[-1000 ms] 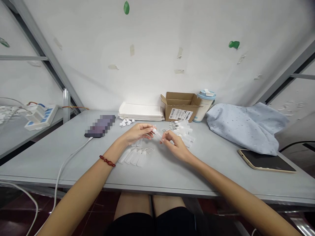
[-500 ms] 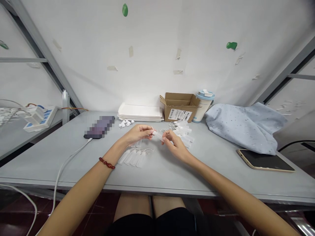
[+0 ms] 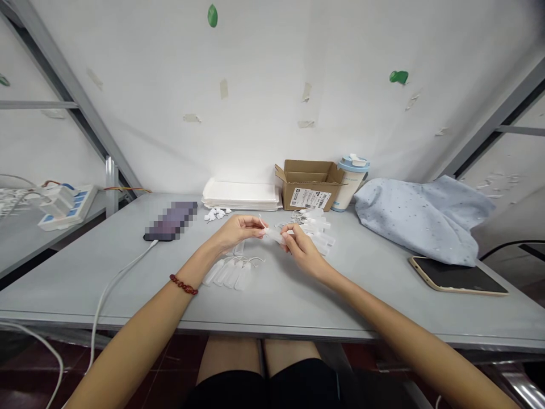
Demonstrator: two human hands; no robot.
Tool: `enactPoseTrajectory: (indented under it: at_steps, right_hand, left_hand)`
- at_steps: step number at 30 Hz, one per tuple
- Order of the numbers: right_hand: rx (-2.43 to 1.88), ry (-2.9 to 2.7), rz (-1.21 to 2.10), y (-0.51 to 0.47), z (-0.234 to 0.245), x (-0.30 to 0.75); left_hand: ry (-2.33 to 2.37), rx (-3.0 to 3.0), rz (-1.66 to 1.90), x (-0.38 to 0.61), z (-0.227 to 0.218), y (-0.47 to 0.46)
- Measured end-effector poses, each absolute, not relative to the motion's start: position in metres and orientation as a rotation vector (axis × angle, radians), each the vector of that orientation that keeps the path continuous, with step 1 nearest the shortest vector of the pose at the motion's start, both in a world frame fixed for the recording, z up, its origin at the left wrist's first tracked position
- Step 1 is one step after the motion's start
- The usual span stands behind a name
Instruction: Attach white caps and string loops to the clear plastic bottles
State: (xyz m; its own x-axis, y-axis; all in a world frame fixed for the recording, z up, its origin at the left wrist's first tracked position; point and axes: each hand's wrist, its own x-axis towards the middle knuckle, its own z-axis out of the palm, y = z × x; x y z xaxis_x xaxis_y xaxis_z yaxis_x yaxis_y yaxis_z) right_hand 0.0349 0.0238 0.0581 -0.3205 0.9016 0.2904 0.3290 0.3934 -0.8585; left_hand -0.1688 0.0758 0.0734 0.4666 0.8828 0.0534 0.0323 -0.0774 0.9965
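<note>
My left hand (image 3: 237, 230) and my right hand (image 3: 300, 250) meet above the middle of the grey table (image 3: 272, 295), both pinching one small clear plastic bottle (image 3: 272, 234) between their fingertips. The left fingers grip its white-tipped end, the right fingers its body. A row of several similar clear bottles (image 3: 230, 272) lies flat on the table just below my left hand. A loose heap of more clear bottles (image 3: 317, 227) sits behind my right hand. A few small white caps (image 3: 215, 214) lie further back on the left.
An open cardboard box (image 3: 309, 184), a stack of white trays (image 3: 242, 196) and a blue-lidded cup (image 3: 351, 182) stand by the wall. A phone on a white cable (image 3: 170, 221) lies left, a second phone (image 3: 457, 276) and a pale blue cloth (image 3: 421, 218) right. A power strip (image 3: 63, 201) sits far left.
Both hands stay together on the small bottle, with only slight finger shifts; the view has drifted a little.
</note>
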Motion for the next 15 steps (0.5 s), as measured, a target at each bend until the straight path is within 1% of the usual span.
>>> enactPoseTrajectory:
  at_steps: [7,15]
  right_hand:
    - [-1.043,-1.745,1.050,0.0262,0.0561,0.0340]
    - [-1.080,-1.728,0.996,0.0247,0.0610,0.0343]
  left_hand:
    - [0.851,1.499,0.866,-0.1661,0.0732,0.0745]
    - [0.869,1.464,0.880,-0.1643,0.0739,0.0722]
